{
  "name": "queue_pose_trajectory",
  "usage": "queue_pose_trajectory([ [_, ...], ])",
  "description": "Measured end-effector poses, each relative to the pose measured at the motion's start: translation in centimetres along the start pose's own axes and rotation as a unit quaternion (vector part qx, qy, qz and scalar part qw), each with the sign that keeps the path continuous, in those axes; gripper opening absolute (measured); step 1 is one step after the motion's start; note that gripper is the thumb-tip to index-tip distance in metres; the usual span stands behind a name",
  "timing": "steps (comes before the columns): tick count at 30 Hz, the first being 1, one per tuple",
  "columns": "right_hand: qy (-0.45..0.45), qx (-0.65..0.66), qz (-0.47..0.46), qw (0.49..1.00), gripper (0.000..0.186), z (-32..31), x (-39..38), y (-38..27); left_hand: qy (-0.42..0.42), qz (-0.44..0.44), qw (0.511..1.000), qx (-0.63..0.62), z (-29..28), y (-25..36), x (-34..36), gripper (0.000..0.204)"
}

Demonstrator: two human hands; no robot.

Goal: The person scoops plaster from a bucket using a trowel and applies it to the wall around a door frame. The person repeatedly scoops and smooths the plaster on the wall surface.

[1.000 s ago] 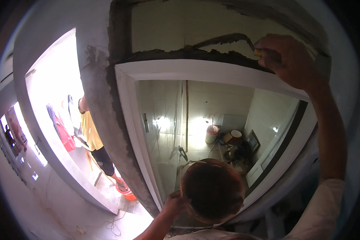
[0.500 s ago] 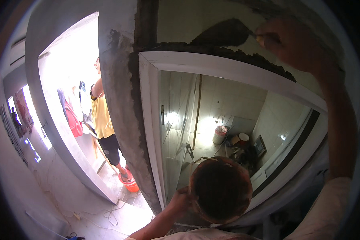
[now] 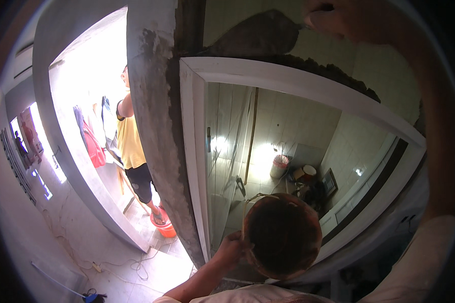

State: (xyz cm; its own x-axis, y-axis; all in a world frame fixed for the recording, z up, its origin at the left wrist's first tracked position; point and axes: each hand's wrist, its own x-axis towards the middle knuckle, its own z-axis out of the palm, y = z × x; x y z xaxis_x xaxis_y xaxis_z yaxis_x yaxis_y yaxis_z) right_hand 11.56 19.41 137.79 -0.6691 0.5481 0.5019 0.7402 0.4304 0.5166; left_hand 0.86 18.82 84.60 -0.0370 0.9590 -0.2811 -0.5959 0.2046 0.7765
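1. A worker's right hand [image 3: 333,20], raised to the upper edge of the view, has its fingers curled tightly around the handle of a trowel [image 3: 268,33]; the handle itself is mostly hidden.
2. The trowel's dark, broad blade lies over the wall just above a white door frame [image 3: 308,83], its tip pointing left toward the frame's upper corner. Whether the blade touches the wall cannot be told.
3. Below, the worker's left hand [image 3: 230,251] grips the left side of a round bucket [image 3: 283,237], fingers closed at its rim, some of them out of sight.
4. The bucket sits low before the doorway, its mouth facing the camera and its interior dark; its contents cannot be made out.
5. Rough, dark mortar [image 3: 328,70] runs along the top of the frame, to the right of the blade.
6. Through the doorway, a pale pail [image 3: 279,167] stands on the floor of a tiled room.
7. At left, in a bright opening beyond a grey pillar [image 3: 162,126], a co-worker in a yellow shirt [image 3: 130,146] has a foot on a red tub [image 3: 167,229].
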Motion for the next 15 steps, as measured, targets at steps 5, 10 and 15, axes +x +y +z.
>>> queue_pose_trajectory([
  [5, -0.054, 0.019, -0.005, 0.998, 0.035, -1.0, -0.8, 0.5, 0.005, -0.008, 1.0, 0.006, 0.2, 0.7, -0.5, 0.029],
  [10, -0.087, 0.051, 0.083, 0.991, 0.035, -1.0, -2.5, 2.6, 0.017, 0.001, 0.998, 0.06, -0.3, 0.2, 0.1, 0.026],
  [15, -0.092, 0.052, 0.184, 0.977, 0.028, 0.3, -5.0, 6.8, 0.001, -0.004, 1.0, 0.029, -0.1, 0.4, 0.1, 0.026],
])
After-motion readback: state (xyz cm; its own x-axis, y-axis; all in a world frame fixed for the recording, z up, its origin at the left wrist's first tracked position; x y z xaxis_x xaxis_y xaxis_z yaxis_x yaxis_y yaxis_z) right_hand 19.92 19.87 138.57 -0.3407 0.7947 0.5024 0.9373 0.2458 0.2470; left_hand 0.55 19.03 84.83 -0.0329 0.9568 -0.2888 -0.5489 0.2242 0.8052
